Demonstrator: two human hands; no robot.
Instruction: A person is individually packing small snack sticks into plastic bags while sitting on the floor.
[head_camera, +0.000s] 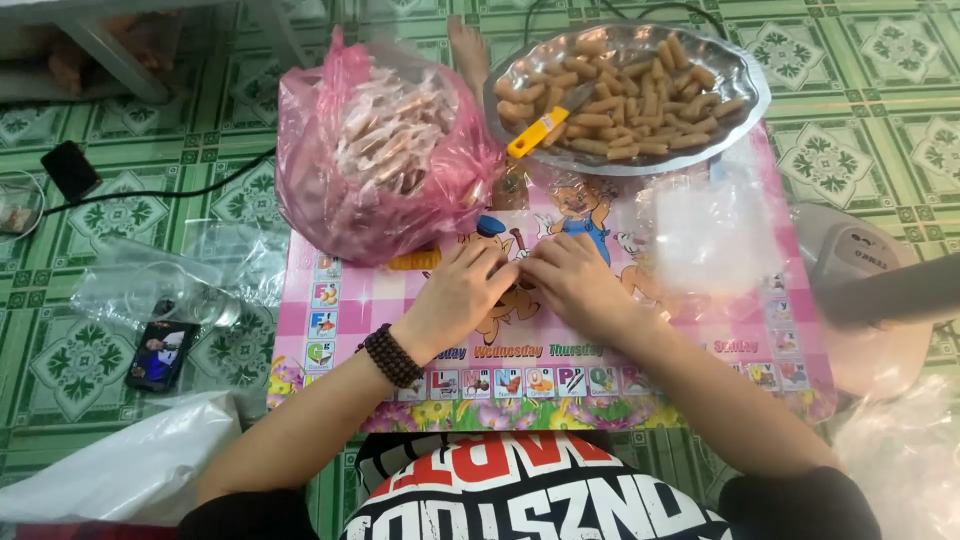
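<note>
My left hand (462, 292), with a dark bead bracelet on its wrist, and my right hand (575, 280) meet over a pink cartoon mat (540, 375) on the floor. Their fingertips press together on something small that the fingers hide. A pink plastic bag (385, 150) full of wrapped pieces stands just beyond my left hand. Behind my right hand, a silver tray (745, 90) holds several tan finger-shaped rolls and a knife with a yellow handle (540, 130). Clear plastic wrappers (700, 240) lie on the mat to the right.
Green patterned tiles surround the mat. A phone (158, 355), a clear plastic container (170, 290) and a black device with a cable (68, 170) lie at the left. A white bag (130, 470) is at the lower left; a pale appliance (880, 300) sits at the right.
</note>
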